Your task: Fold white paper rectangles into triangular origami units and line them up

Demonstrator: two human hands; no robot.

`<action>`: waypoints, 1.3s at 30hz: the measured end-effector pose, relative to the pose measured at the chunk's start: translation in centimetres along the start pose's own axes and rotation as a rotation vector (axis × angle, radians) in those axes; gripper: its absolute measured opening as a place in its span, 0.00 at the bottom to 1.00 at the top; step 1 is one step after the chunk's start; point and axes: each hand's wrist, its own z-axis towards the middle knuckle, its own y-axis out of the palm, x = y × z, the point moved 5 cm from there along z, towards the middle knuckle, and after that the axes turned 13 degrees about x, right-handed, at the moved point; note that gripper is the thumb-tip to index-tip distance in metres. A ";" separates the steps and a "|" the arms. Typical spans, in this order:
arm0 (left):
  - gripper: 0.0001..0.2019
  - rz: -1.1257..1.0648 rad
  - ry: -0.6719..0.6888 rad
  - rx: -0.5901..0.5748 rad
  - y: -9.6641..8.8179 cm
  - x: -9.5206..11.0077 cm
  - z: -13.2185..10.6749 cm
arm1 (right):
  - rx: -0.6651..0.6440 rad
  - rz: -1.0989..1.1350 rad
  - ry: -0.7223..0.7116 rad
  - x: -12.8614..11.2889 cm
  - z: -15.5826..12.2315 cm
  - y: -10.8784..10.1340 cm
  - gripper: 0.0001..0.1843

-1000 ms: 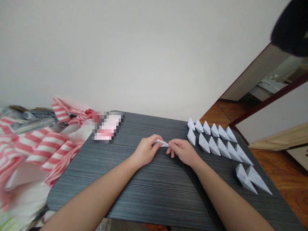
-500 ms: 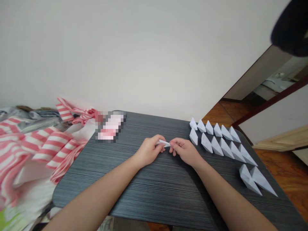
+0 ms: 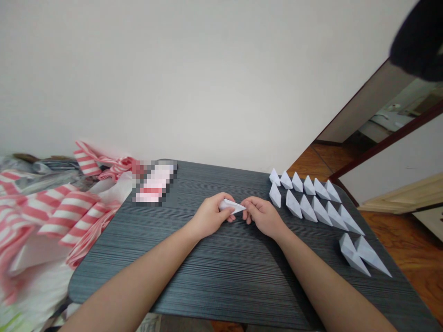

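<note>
Between my hands, above the middle of the dark table (image 3: 207,276), is a small folded white paper piece (image 3: 232,206) with a pointed right end. My left hand (image 3: 212,214) is closed round its wide end, thumb in front. The fingertips of my right hand (image 3: 261,216) pinch its narrow tip. To the right stand several pointed folded paper shapes in two rows, among them one in the back row (image 3: 309,185) and one in the front row (image 3: 321,211). Two more paper shapes (image 3: 355,254) lie nearer to me, touching or almost touching.
A blurred-out pinkish rectangular item (image 3: 154,182) lies at the table's back left. Red-and-white striped cloth (image 3: 74,210) is heaped left of the table. The white wall (image 3: 207,83) rises behind. A dark object (image 3: 420,44) hangs into view at top right, above a wooden floor (image 3: 408,240).
The paper piece has turned in my fingers, so more of its broad white face shows. The view has shifted slightly, moving the table and paper rows a little left.
</note>
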 end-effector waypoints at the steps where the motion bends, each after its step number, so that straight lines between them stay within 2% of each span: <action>1: 0.11 -0.017 -0.011 -0.002 0.0 -0.1 0.1 | 0.001 0.020 0.011 0.1 0.0 0.0 0.15; 4: 0.11 -0.058 -0.030 -0.006 0.0 -0.1 0.2 | -0.005 0.049 0.026 0.3 0.1 -0.1 0.17; 9: 0.11 -0.090 -0.049 -0.013 0.0 -0.1 0.2 | -0.019 -0.006 -0.008 0.2 0.1 0.0 0.13; 22: 0.12 -0.108 -0.029 -0.006 0.1 0.2 0.2 | -0.027 -0.031 -0.016 0.0 -0.1 0.1 0.14; 31: 0.14 -0.071 -0.031 -0.029 0.2 -0.4 0.2 | -0.014 -0.061 -0.040 0.0 -0.1 0.1 0.10; 39: 0.10 -0.067 -0.027 -0.055 0.1 -0.2 0.2 | -0.021 -0.069 -0.041 0.1 0.0 0.1 0.10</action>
